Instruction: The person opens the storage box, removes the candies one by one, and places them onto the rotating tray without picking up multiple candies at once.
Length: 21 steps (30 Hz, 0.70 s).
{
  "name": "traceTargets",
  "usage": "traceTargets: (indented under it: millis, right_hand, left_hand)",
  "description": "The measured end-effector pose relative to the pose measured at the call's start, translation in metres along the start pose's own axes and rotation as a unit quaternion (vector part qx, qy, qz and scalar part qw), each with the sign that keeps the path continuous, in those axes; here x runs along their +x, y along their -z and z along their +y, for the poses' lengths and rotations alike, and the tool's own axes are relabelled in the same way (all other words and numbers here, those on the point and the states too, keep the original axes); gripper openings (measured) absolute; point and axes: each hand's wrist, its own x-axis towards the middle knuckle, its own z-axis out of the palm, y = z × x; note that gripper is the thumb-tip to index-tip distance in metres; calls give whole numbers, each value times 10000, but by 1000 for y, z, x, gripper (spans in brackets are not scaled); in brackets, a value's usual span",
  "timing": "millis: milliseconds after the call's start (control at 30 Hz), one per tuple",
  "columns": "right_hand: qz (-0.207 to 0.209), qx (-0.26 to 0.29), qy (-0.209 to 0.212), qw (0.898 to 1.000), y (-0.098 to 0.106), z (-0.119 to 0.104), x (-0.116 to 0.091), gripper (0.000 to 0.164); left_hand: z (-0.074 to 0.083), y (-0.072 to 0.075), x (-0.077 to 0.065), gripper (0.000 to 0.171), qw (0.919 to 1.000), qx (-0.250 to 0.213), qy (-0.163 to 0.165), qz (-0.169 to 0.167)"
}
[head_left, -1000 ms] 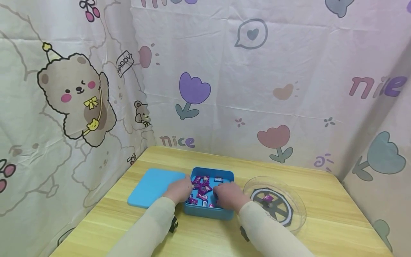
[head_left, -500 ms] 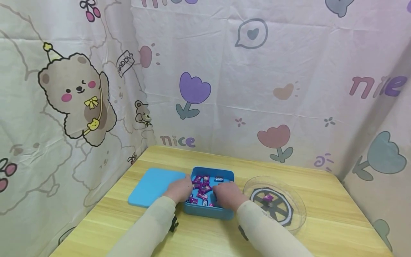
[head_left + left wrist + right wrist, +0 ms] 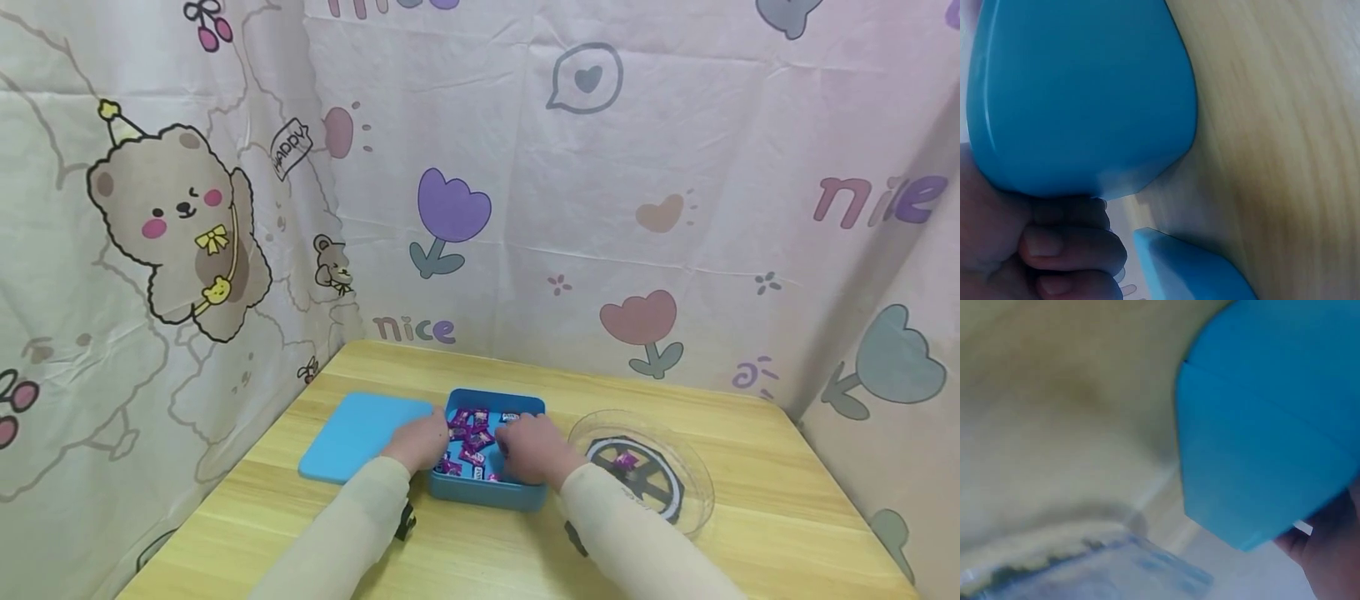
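A blue rectangular box [image 3: 487, 493] stands on the table with several purple-wrapped candies [image 3: 478, 438] and a few dark blue and white packets [image 3: 510, 417] inside. My left hand [image 3: 422, 439] grips the box's left wall; the left wrist view shows curled fingers [image 3: 1072, 250] against its outside. My right hand [image 3: 536, 450] reaches over the right wall into the box, knuckles up. Its fingertips are hidden, so whether they pinch a candy cannot be told. In the right wrist view the box's outer wall [image 3: 1254, 456] covers most of that hand.
A light blue lid [image 3: 352, 442] lies flat left of the box. To the right stands a round clear plastic container [image 3: 705, 492] with one purple candy [image 3: 626, 460] in it, partly behind the right sleeve. Printed curtains [image 3: 517, 167] hang behind the wooden table [image 3: 480, 554].
My right hand has shifted slightly toward the back of the box and now partly covers the packet at the back right. The left hand keeps its hold on the box.
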Motion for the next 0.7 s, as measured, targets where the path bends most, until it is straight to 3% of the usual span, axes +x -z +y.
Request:
traceTargets:
  millis: [267,467,700]
  right_hand:
    - [168,284,203,9992,32,8,-6,13]
    - [78,431,-308,9986,49,28,-13,14]
    - [53,926,-866,9919,48,68,-27,12]
  left_hand:
    - [1,1,1,54,9998,171,-77,10]
    - [0,1,1,54,9996,210,-167,43]
    - [-1,1,-1,55,9996,148,-193,138]
